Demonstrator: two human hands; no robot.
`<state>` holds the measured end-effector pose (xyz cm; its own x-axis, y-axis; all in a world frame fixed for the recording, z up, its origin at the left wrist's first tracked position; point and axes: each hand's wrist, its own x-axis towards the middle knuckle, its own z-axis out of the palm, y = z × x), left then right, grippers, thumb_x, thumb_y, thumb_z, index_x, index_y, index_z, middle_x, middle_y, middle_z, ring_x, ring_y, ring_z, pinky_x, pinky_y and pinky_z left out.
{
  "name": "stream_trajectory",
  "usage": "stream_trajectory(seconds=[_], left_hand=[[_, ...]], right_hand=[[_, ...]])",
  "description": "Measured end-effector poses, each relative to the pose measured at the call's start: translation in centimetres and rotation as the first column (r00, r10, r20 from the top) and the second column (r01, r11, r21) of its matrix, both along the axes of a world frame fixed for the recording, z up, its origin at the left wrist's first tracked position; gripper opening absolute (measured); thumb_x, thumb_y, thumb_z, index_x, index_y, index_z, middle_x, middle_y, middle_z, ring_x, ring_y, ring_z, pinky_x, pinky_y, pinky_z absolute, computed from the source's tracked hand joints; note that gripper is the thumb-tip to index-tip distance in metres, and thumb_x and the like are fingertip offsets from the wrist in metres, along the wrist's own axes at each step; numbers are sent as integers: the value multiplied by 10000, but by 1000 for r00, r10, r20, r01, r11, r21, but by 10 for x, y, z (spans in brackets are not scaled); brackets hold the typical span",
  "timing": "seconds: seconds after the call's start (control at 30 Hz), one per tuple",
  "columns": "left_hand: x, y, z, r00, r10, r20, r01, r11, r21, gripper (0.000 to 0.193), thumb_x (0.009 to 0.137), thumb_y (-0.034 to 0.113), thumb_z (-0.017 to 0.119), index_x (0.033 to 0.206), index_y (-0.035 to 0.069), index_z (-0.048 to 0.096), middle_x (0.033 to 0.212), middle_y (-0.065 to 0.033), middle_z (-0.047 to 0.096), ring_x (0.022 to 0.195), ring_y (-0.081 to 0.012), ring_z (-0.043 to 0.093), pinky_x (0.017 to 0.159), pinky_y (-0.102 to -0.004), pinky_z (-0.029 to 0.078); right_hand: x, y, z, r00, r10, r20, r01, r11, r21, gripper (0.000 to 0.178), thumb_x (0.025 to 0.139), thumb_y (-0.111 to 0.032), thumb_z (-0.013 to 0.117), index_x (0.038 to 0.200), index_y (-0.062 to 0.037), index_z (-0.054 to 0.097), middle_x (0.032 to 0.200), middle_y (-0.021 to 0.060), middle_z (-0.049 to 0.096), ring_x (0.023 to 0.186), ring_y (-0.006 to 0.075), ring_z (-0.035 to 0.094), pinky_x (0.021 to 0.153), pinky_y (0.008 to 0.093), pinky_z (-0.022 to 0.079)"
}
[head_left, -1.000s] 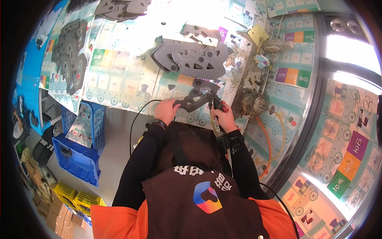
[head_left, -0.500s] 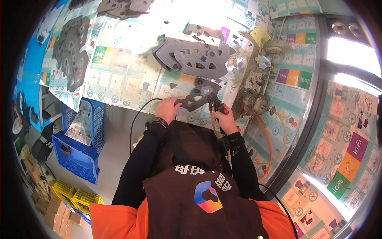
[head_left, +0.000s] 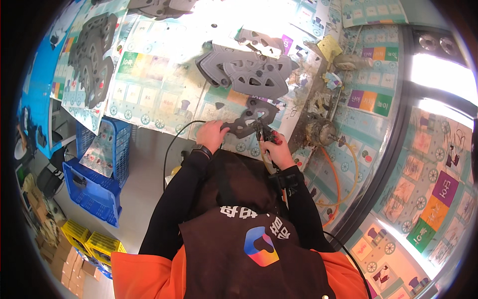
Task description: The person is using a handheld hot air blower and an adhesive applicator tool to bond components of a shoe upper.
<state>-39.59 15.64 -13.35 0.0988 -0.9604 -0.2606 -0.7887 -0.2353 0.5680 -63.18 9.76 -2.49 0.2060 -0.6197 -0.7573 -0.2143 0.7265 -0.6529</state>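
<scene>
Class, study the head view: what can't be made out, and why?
Head view:
Tip of the black-and-red tool: too small, dark against the gray piece.
Part of its handle: behind the right hand.
Left hand, palm side: hidden by its back.
Topmost gray parts: cut off by the upper edge.
Table: partly lost in glare.

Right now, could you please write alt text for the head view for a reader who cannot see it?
A person's left hand holds one end of a gray cut-out part while the right hand grips a dark and red tool whose head overlaps it. More gray parts lie on the worktable; blue crates and yellow crates are at lower left.
</scene>
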Motion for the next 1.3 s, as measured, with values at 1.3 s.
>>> stream_trajectory(seconds=[1.3], left_hand=[[-2, 1, -9, 999, 30, -16, -31, 998, -51, 296, 881, 362, 693, 836, 72, 654, 806, -140, 657, 805, -366, 642, 683, -485, 494]], right_hand=[[-10, 11, -12, 964, 267, -11, -266, 962, 64, 218, 804, -8, 601, 1022, -7, 604, 751, 31, 587, 621, 120, 548, 557, 267, 410]])
